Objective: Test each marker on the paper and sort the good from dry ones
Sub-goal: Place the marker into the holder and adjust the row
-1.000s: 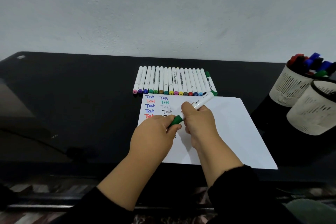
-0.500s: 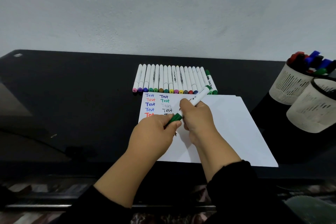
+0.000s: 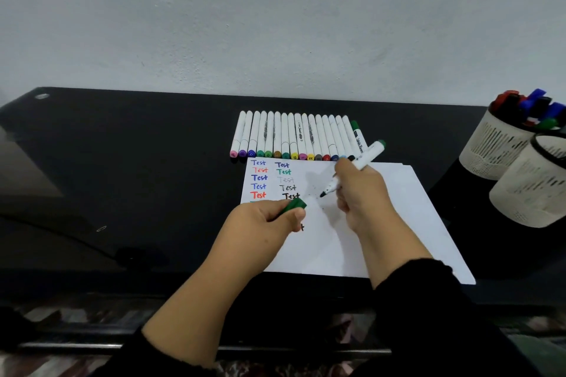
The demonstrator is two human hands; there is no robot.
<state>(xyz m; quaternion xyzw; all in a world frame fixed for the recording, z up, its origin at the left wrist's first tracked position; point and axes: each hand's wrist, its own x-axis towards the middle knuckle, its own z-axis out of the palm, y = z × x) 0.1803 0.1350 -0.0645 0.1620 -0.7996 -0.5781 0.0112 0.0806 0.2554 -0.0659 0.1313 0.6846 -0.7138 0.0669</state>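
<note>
over the near half of the white paper [image 3: 398,223], the left hand [image 3: 260,223] pinches a green cap [image 3: 294,205] between thumb and curled fingers, just apart from the dark tip of the uncapped white marker [image 3: 364,159] that the right hand [image 3: 363,196] grips, tilted with its green back end pointing up and away. the paper's far left corner carries two columns of coloured "test" words, and just beyond its far edge a row of capped markers [image 3: 294,138] lies side by side on the black tabletop [image 3: 122,177]. to the paper's right stand two pale mesh cups [image 3: 526,187], the farther one holding markers.
</note>
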